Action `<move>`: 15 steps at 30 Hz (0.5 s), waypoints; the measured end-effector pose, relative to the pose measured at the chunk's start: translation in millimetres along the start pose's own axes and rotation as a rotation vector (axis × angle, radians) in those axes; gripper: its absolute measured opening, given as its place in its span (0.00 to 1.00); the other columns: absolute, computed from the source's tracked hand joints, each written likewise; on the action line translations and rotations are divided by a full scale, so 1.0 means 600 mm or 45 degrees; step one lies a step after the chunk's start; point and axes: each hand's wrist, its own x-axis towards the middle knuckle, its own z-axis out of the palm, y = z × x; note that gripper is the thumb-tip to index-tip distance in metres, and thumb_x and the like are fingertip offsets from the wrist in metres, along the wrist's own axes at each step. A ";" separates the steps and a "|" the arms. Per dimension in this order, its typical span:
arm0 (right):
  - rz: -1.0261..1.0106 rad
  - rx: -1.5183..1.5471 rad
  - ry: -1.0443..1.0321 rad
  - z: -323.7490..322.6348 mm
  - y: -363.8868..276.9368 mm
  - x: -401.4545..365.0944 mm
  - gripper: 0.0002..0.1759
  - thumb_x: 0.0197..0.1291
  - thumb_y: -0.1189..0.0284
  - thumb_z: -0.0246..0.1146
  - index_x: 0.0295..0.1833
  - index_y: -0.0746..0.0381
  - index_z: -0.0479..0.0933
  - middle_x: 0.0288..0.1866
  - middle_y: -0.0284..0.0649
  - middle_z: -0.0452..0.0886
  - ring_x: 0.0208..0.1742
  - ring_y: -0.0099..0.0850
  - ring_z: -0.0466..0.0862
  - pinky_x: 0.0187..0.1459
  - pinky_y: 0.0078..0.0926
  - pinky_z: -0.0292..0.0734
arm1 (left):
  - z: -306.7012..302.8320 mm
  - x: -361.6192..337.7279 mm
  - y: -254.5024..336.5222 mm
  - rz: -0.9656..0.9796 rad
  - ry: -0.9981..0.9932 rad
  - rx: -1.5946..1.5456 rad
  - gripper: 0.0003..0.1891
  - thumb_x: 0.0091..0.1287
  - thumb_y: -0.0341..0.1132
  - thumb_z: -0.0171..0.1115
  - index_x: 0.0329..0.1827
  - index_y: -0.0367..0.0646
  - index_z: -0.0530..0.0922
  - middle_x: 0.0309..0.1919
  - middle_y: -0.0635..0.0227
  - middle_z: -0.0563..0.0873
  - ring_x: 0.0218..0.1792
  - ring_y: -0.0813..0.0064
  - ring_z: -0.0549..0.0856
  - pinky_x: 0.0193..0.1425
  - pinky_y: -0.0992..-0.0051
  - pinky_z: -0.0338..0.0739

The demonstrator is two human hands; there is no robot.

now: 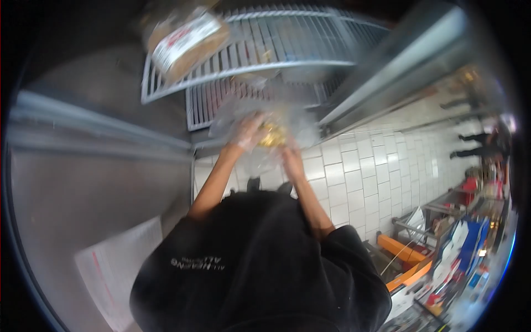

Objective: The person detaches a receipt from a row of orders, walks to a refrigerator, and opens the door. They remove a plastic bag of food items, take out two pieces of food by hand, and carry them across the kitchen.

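Note:
A clear plastic bag (301,123) with yellow pieces (273,135) inside is held in front of the open fridge, at the height of its lower shelf. My left hand (250,130) grips the left side of the bag, its fingers partly behind clear plastic. On the right, my right hand (289,152) closes on the bag's near edge. Motion blur hides the exact finger positions, and I cannot make out what the yellow pieces are.
Above the bag is a white wire shelf (243,71) carrying a wrapped brown package (191,44) with a white label. A fridge door (94,188) stands at left, a metal frame (398,61) at right. White floor tiles (354,171), a cluttered counter (442,265) and another person (481,145) are further right.

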 end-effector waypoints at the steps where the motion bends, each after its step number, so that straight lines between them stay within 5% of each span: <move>1: 0.010 -0.074 -0.038 -0.011 0.016 0.002 0.32 0.68 0.71 0.61 0.75 0.62 0.59 0.50 0.39 0.82 0.41 0.24 0.82 0.41 0.24 0.81 | 0.001 0.014 0.007 -0.103 -0.186 -0.153 0.24 0.66 0.45 0.60 0.63 0.45 0.75 0.45 0.51 0.85 0.47 0.48 0.83 0.53 0.55 0.75; 2: -0.072 -0.103 -0.024 -0.015 0.032 0.002 0.33 0.67 0.68 0.63 0.75 0.60 0.60 0.49 0.37 0.82 0.42 0.23 0.82 0.41 0.22 0.80 | 0.035 0.019 -0.023 -0.042 -0.206 0.048 0.23 0.65 0.45 0.61 0.61 0.46 0.77 0.40 0.51 0.86 0.43 0.50 0.85 0.48 0.55 0.77; 3: -0.053 -0.241 0.020 -0.024 0.041 0.007 0.34 0.67 0.68 0.63 0.75 0.58 0.59 0.49 0.36 0.82 0.43 0.23 0.82 0.43 0.24 0.81 | 0.060 0.027 -0.052 -0.491 -0.383 -0.396 0.20 0.66 0.45 0.61 0.58 0.47 0.79 0.35 0.53 0.86 0.36 0.54 0.86 0.42 0.57 0.78; 4: -0.125 -0.002 0.011 -0.021 0.053 0.005 0.36 0.66 0.66 0.64 0.76 0.58 0.59 0.48 0.36 0.82 0.43 0.24 0.83 0.44 0.25 0.82 | 0.101 0.015 -0.100 -0.402 -0.411 -0.502 0.16 0.69 0.44 0.59 0.54 0.47 0.82 0.34 0.55 0.87 0.31 0.57 0.86 0.39 0.60 0.79; 5: -0.190 -0.041 -0.094 -0.022 0.040 -0.002 0.36 0.66 0.65 0.64 0.76 0.58 0.59 0.47 0.36 0.83 0.43 0.24 0.83 0.44 0.26 0.83 | 0.071 0.035 -0.076 0.025 -0.474 0.011 0.15 0.68 0.45 0.60 0.51 0.48 0.83 0.35 0.56 0.87 0.34 0.58 0.85 0.42 0.60 0.79; 6: -0.140 0.015 -0.061 -0.006 0.015 -0.020 0.34 0.67 0.65 0.62 0.75 0.57 0.59 0.44 0.36 0.83 0.42 0.24 0.83 0.42 0.25 0.83 | 0.057 0.056 -0.058 -0.298 -0.551 -0.058 0.18 0.64 0.47 0.63 0.50 0.47 0.84 0.39 0.53 0.86 0.40 0.56 0.85 0.46 0.59 0.78; 7: -0.119 -0.013 -0.054 -0.006 0.012 -0.022 0.34 0.67 0.65 0.62 0.75 0.58 0.59 0.45 0.37 0.83 0.42 0.25 0.84 0.41 0.26 0.84 | 0.012 0.079 0.002 0.167 -0.656 0.526 0.18 0.58 0.48 0.69 0.43 0.45 0.84 0.39 0.52 0.85 0.42 0.56 0.84 0.49 0.58 0.76; 9: -0.138 -0.019 -0.010 -0.012 -0.013 -0.016 0.33 0.68 0.65 0.61 0.75 0.59 0.59 0.46 0.39 0.82 0.43 0.26 0.84 0.41 0.27 0.85 | 0.011 0.086 0.006 0.690 -0.120 0.213 0.13 0.55 0.42 0.72 0.36 0.43 0.83 0.34 0.56 0.84 0.37 0.57 0.84 0.45 0.61 0.77; 10: -0.093 -0.007 0.046 -0.005 -0.017 -0.027 0.33 0.68 0.66 0.61 0.75 0.58 0.60 0.47 0.40 0.81 0.44 0.27 0.84 0.42 0.28 0.85 | 0.013 0.084 0.008 0.745 -0.145 0.200 0.13 0.55 0.42 0.72 0.36 0.43 0.83 0.34 0.56 0.84 0.37 0.57 0.84 0.45 0.61 0.77; 12: -0.052 0.026 0.117 0.000 -0.016 -0.038 0.32 0.68 0.66 0.60 0.75 0.58 0.60 0.48 0.42 0.80 0.44 0.29 0.84 0.43 0.29 0.86 | 0.015 0.080 0.022 0.258 -0.351 -0.405 0.09 0.55 0.39 0.71 0.33 0.44 0.83 0.32 0.63 0.84 0.37 0.63 0.84 0.40 0.63 0.79; 15: 0.023 0.070 0.106 -0.019 -0.034 -0.045 0.33 0.69 0.64 0.60 0.77 0.52 0.58 0.52 0.40 0.79 0.49 0.28 0.82 0.43 0.28 0.86 | 0.016 0.097 0.046 0.056 -0.427 -0.423 0.08 0.55 0.34 0.69 0.37 0.44 0.83 0.32 0.63 0.83 0.36 0.62 0.84 0.41 0.65 0.79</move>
